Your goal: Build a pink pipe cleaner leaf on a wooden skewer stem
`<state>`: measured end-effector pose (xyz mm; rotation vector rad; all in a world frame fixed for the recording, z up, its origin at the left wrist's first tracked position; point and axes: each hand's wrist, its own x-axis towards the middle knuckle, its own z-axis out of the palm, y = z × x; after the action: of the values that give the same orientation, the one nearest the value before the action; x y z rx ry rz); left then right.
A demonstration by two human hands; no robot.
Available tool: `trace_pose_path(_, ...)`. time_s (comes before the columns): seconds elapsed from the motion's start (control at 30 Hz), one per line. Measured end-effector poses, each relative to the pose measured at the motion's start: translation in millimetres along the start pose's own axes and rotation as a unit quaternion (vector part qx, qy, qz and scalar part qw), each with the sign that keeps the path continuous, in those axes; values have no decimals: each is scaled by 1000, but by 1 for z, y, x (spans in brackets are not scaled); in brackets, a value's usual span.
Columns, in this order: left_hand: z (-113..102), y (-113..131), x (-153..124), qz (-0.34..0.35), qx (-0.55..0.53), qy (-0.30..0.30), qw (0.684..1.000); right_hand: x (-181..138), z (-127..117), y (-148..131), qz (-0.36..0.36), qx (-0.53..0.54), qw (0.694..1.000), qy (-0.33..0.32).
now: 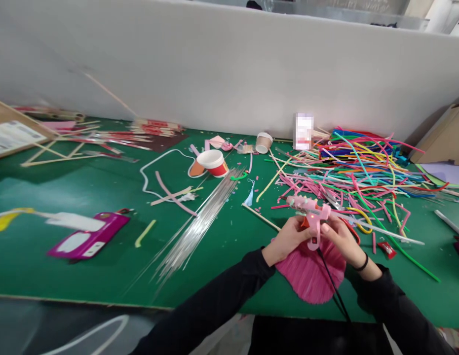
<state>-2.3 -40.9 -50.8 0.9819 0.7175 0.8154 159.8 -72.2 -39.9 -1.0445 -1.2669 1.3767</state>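
Pink glue gun, barrel crosswise, nozzle leftward: left hand and right hand, equally near, pinch its handle over a ribbed pink fan-shaped piece.

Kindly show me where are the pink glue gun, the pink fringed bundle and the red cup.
Pink glue gun (314, 230): head view, on its handle.
Pink fringed bundle (309, 276): head view, on its lower strands.
Red cup (216, 169): head view, on its outer wall.
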Motion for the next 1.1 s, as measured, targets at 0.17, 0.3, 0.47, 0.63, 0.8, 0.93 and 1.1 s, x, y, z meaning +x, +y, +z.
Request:
trace_pose_path(0.17, 1, -5, 1, 3, 71, -35, 997, -4, 8, -2, 37, -8, 999, 13)
trace_pose_path(0.3, -1, -2, 1, 35, 145, -69, 986, -2, 2, -1, 25, -11, 996, 79)
trace_pose_path(0.47, -17, 21, -2, 154, 406, -125, 892, 2, -10, -8, 11, 93, 987, 130)
trace_pose_path(0.63, -52, 41, 6, 186, 707, -47, 681, 5, -20, -19, 16, 138, 970, 200)
trace_pose_path(0.8, -70, 42, 15, 97, 781, 7, 617, 7, -24, -20, 35, 86, 974, 208)
trace_pose_path(0.93, -74, 44, 16, 98, 780, 6, 617, 8, -26, -17, 62, 59, 974, 209)
trace_pose_path(1.1, -87, 48, 18, 108, 727, 51, 676, 6, -27, -19, 70, 25, 980, 184)
